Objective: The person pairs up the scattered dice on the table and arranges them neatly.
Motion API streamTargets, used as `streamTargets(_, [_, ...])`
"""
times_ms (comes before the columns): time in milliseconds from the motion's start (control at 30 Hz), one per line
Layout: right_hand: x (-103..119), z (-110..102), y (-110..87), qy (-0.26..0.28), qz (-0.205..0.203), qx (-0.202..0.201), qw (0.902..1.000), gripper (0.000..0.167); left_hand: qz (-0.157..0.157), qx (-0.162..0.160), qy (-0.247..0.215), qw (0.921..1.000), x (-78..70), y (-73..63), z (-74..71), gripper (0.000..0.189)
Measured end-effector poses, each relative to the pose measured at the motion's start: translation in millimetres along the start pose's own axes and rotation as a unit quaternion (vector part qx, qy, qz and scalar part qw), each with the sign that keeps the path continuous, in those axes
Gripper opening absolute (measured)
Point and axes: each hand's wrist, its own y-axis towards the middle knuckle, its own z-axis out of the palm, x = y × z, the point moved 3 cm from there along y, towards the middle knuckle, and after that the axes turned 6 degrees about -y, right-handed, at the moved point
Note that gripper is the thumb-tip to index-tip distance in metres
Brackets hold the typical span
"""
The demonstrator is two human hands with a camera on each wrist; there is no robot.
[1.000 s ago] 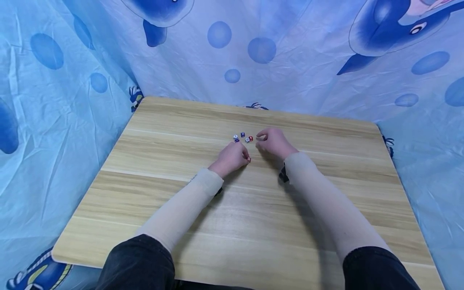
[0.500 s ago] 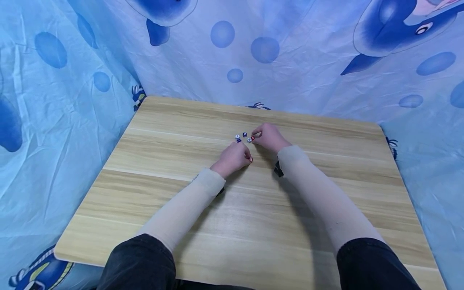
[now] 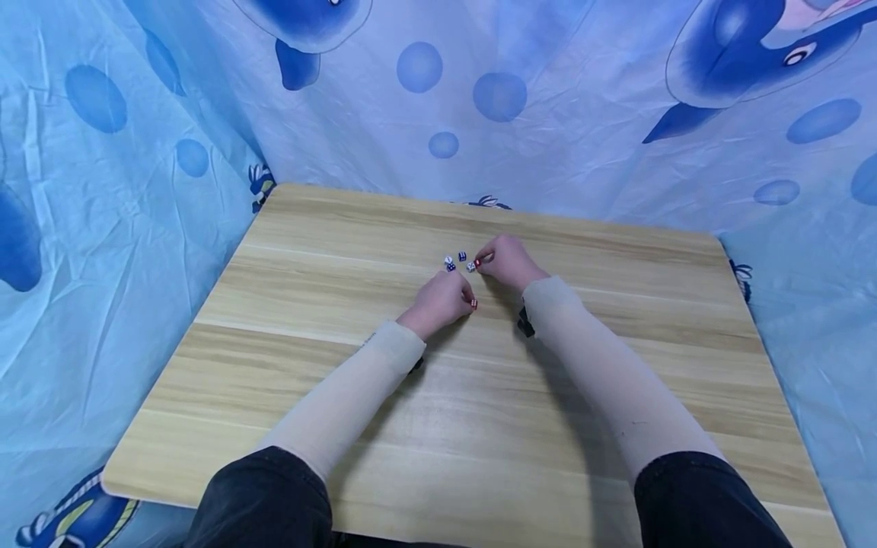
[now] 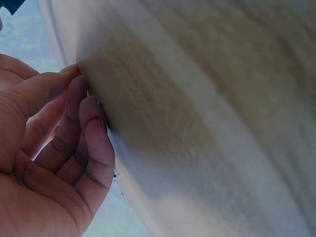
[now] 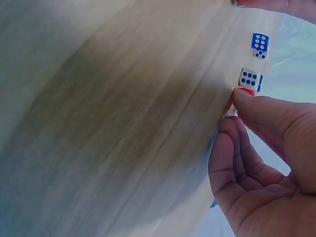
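Observation:
My left hand (image 3: 440, 299) pinches a red die (image 3: 474, 304) between thumb and fingertips, low over the table, nearer me than the other dice. In the left wrist view only a sliver of red shows at the fingertips (image 4: 73, 70). Farther off, my right hand (image 3: 509, 259) pinches a second red die (image 3: 477, 262), its fingertips right beside a white die (image 3: 470, 267) with blue dots. To the left stand a blue die (image 3: 462, 256), another white die (image 3: 448, 260) and another blue die (image 3: 451, 267). Fingers mostly cover the red die (image 5: 247, 92) in the right wrist view.
The dice lie on a wood-grain table (image 3: 438, 457) with rounded corners. Blue printed cloth (image 3: 500, 152) hangs along its back and both sides. Each forearm wears a pale sleeve under a dark cuff, with a small black device (image 3: 525, 323) below the right wrist.
My right hand has moved left to the red die beside the white one and now pinches it. The left hand keeps its red die in nearly the same place.

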Motion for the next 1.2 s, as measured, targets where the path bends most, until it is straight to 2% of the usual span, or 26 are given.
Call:
streamTargets(567, [2, -2, -9.0, -0.022, -0.010, -0.004, 0.9997, 0.012, -0.004, 0.003, -0.004, 1.0000, 1.3, 0.4, 2.3, 0.003])
streamTargets(767, [-3, -1, -14.5, -0.013, -0.011, -0.001, 0.9999, 0.013, -0.004, 0.002, -0.003, 1.0000, 0.9, 0.6, 2.2, 0.004])
streamTargets(1200, [-3, 4, -38.4, -0.001, -0.028, 0.003, 0.9996, 0.011, -0.004, 0.000, 0.000, 1.0000, 0.8, 0.9, 1.0, 0.004])
